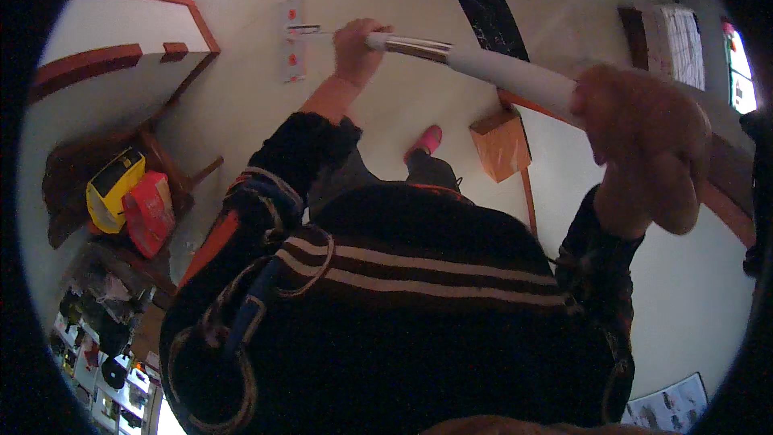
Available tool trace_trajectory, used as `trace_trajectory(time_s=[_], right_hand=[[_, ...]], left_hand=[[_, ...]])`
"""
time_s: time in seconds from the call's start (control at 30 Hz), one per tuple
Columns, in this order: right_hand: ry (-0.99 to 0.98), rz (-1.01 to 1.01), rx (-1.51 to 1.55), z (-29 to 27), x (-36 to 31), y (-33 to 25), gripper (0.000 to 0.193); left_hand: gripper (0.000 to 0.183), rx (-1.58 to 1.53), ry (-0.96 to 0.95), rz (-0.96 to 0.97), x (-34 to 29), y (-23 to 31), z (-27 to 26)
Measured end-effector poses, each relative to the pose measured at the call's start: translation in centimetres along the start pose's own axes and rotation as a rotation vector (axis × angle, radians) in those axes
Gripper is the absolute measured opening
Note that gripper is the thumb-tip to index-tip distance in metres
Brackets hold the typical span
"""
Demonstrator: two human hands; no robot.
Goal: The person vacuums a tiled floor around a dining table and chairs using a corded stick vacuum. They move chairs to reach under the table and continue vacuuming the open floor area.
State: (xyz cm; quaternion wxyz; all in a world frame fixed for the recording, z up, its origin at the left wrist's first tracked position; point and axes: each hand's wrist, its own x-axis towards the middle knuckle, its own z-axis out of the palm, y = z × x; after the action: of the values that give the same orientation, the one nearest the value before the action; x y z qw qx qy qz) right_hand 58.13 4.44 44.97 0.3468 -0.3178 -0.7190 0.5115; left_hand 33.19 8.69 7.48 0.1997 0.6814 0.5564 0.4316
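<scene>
A flat mop's long white and silver handle (515,80) runs across in front of me. My left hand (357,50) is closed round its lower part, out ahead of my body. Higher up the handle, to the right and close to the camera, my right hand (644,145) is wrapped round the white grip. Just beyond my left hand lies the mop's flat grey head (292,68), a rectangular plate with red-orange marks, on the pale floor. The mop pad under the plate is hidden.
A wooden chair (68,185) at the left holds a yellow package (115,189) and a red bag (150,213). A brown wooden box-like block (501,145) stands by the right wall. A dark marble strip (487,12) crosses the floor ahead. My pink shoe (429,140) is below the handle.
</scene>
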Motion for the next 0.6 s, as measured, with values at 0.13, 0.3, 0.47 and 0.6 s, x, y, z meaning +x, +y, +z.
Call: trace_trajectory(time_s=[0.13, 0.3, 0.47, 0.6], right_hand=[[0.247, 0.001, -0.180, -4.8, -11.8, -3.7, 0.016], [0.698, -0.050, -0.358, -8.3, -25.6, -4.6, 0.010], [0.909, 0.016, -0.316, -9.0, -35.9, -5.8, 0.019], [1.306, 0.149, -0.875, -7.4, -43.7, -6.0, 0.016]], left_hand=[[0.014, -0.087, -0.159, 0.198, -0.9, 9.7, 9.6], [0.018, -0.123, -0.499, 0.305, -4.0, 21.5, 24.0], [0.021, -0.210, -0.781, 0.559, -8.2, 29.9, 34.0], [0.022, -0.127, -1.226, 0.647, -12.1, 36.0, 37.5]])
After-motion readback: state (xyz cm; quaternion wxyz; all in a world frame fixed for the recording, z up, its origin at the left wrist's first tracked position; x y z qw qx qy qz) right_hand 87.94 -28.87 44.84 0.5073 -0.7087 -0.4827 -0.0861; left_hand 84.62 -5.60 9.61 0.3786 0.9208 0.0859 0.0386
